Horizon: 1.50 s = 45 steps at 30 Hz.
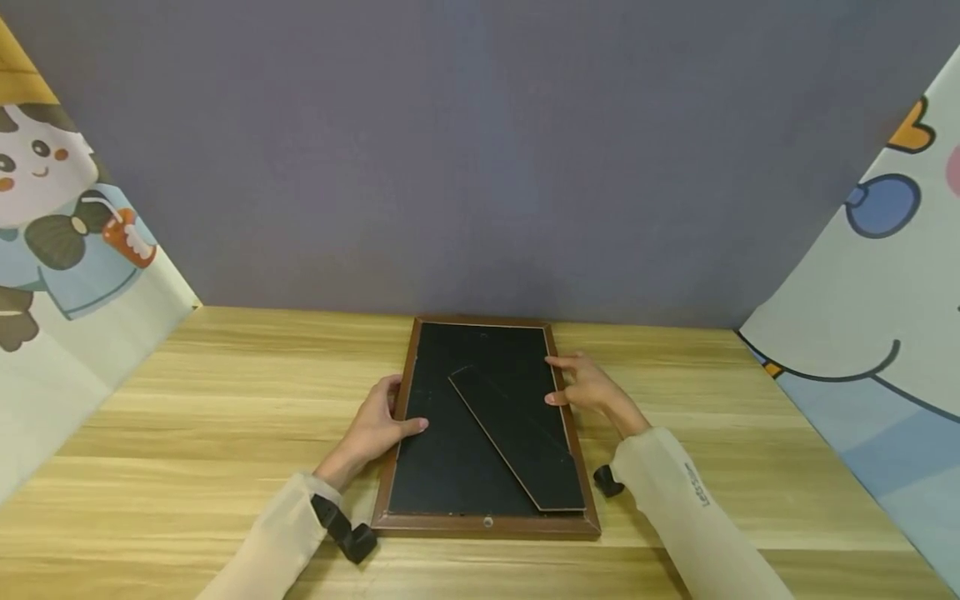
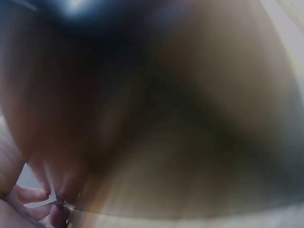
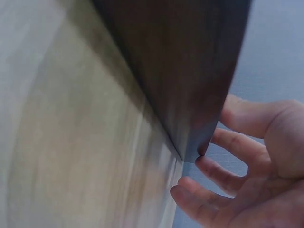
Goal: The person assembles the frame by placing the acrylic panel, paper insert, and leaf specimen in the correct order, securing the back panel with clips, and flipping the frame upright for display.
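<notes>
A picture frame [image 1: 485, 527] lies face down on the wooden table, its brown rim around a black backing board. A black easel stand [image 1: 517, 442] slants across the backing. My left hand [image 1: 373, 429] grips the left rim, thumb over the backing and fingers down along the outer side. On the right rim rests my right hand [image 1: 592, 387], its thumb and forefinger reaching onto the backing's edge, the other fingers lower beside the rim. The right wrist view shows the frame's dark side [image 3: 175, 61] with loosely bent fingers [image 3: 223, 175] at its far corner. The left wrist view is mostly blurred.
The wooden table [image 1: 247, 400] runs back to a grey panel [image 1: 480, 167]. Cartoon-printed panels stand at the left [image 1: 75, 208] and right [image 1: 885, 292]. Black wrist-camera mounts sit on the left cuff [image 1: 345, 529] and the right cuff [image 1: 607, 481].
</notes>
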### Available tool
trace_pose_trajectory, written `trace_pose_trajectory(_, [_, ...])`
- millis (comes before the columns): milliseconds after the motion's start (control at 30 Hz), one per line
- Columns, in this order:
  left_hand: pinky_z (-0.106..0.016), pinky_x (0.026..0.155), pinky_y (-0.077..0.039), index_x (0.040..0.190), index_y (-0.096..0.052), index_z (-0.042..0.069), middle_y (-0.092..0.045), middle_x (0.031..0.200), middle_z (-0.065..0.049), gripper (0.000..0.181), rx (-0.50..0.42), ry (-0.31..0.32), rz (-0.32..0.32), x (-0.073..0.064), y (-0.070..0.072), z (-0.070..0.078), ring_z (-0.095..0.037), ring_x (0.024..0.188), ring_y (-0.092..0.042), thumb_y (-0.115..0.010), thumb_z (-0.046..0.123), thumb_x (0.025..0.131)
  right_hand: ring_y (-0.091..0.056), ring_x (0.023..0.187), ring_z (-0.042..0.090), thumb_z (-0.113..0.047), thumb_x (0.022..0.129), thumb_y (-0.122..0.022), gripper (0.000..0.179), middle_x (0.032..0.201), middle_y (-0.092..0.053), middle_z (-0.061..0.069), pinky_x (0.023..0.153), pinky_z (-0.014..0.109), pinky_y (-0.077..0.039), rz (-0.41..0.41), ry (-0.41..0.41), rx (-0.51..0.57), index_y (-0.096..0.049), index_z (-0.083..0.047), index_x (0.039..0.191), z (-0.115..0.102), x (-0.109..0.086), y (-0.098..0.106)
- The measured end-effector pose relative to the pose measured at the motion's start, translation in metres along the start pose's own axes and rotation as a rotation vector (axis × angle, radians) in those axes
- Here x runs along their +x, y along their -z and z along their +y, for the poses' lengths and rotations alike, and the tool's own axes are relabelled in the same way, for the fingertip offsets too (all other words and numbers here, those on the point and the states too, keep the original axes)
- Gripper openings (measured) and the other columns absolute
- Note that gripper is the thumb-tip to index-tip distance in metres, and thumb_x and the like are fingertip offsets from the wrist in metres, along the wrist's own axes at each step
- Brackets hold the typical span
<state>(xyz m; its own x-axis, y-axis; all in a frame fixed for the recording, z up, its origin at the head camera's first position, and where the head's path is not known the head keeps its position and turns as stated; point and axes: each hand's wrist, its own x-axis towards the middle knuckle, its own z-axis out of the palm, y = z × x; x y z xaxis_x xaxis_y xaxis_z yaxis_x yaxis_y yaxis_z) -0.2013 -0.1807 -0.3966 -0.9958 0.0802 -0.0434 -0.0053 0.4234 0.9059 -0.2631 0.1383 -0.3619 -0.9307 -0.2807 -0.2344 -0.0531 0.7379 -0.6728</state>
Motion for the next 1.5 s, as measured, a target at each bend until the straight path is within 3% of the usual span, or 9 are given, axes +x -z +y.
trace_pose_trajectory(167, [-0.047, 0.092, -0.046, 0.142, -0.027, -0.007, -0.035, 0.143, -0.028, 0.08, -0.003, -0.003, 0.003, 0.0, -0.001, 0.001, -0.038, 0.114, -0.05, -0.075, 0.005, 0.079, -0.019, 0.137, 0.051, -0.01, 0.085, -0.07, 0.072, 0.154, -0.014, 0.026, 0.108, 0.063, -0.027, 0.002, 0.003, -0.008, -0.034, -0.004, 0.147, -0.002, 0.0, 0.002])
trace_pose_trajectory(433, [-0.041, 0.085, -0.048, 0.142, -0.028, -0.006, -0.035, 0.142, -0.028, 0.081, -0.007, -0.006, -0.009, -0.001, 0.001, 0.001, -0.037, 0.111, -0.049, -0.075, 0.008, 0.078, -0.029, 0.134, 0.05, -0.006, 0.086, -0.069, 0.074, 0.153, -0.015, 0.029, 0.1, 0.056, -0.043, 0.015, 0.029, 0.078, -0.03, -0.005, 0.149, 0.005, -0.001, -0.003])
trace_pose_trajectory(633, [-0.035, 0.077, -0.052, 0.14, -0.029, -0.007, -0.036, 0.14, -0.028, 0.074, -0.024, -0.025, -0.046, 0.004, 0.007, 0.0, -0.034, 0.103, -0.054, -0.072, 0.007, 0.081, -0.027, 0.136, 0.049, -0.001, 0.083, -0.07, 0.086, 0.154, -0.017, 0.028, 0.103, 0.057, -0.039, 0.036, 0.044, 0.197, -0.017, -0.003, 0.151, 0.009, 0.0, -0.003])
trace_pose_trajectory(800, [-0.036, 0.081, -0.048, 0.143, -0.03, -0.005, -0.037, 0.142, -0.026, 0.072, 0.022, -0.027, -0.072, 0.008, 0.012, -0.001, -0.035, 0.109, -0.049, -0.069, 0.009, 0.084, -0.027, 0.137, 0.047, -0.001, 0.083, -0.071, 0.086, 0.152, -0.021, 0.028, 0.108, 0.056, -0.034, 0.047, 0.031, 0.232, -0.016, 0.004, 0.149, 0.012, 0.002, -0.005])
trace_pose_trajectory(967, [-0.038, 0.086, -0.047, 0.144, -0.03, -0.004, -0.036, 0.142, -0.027, 0.07, 0.007, -0.038, -0.135, 0.013, 0.023, -0.003, -0.04, 0.117, -0.046, -0.066, 0.008, 0.086, -0.028, 0.137, 0.046, -0.002, 0.084, -0.07, 0.084, 0.152, -0.023, 0.028, 0.108, 0.056, -0.033, 0.042, 0.01, 0.237, -0.018, 0.005, 0.149, 0.011, 0.002, -0.007])
trace_pose_trajectory(1233, [-0.037, 0.082, -0.048, 0.145, -0.025, -0.007, -0.036, 0.139, -0.03, 0.075, 0.065, -0.1, -0.173, 0.029, 0.025, -0.003, -0.035, 0.107, -0.051, -0.068, 0.011, 0.086, -0.026, 0.138, 0.046, -0.002, 0.083, -0.07, 0.082, 0.153, -0.021, 0.028, 0.109, 0.054, -0.033, 0.046, 0.023, 0.279, -0.02, 0.006, 0.148, 0.013, 0.001, -0.006])
trace_pose_trajectory(1500, [-0.046, 0.087, -0.049, 0.148, -0.023, -0.004, -0.035, 0.139, -0.033, 0.077, 0.134, -0.118, -0.197, 0.051, 0.027, -0.007, -0.043, 0.111, -0.051, -0.067, 0.014, 0.088, -0.023, 0.14, 0.045, -0.004, 0.084, -0.07, 0.084, 0.154, -0.02, 0.026, 0.11, 0.054, -0.032, 0.025, 0.023, 0.314, -0.018, 0.005, 0.149, 0.017, 0.0, -0.007])
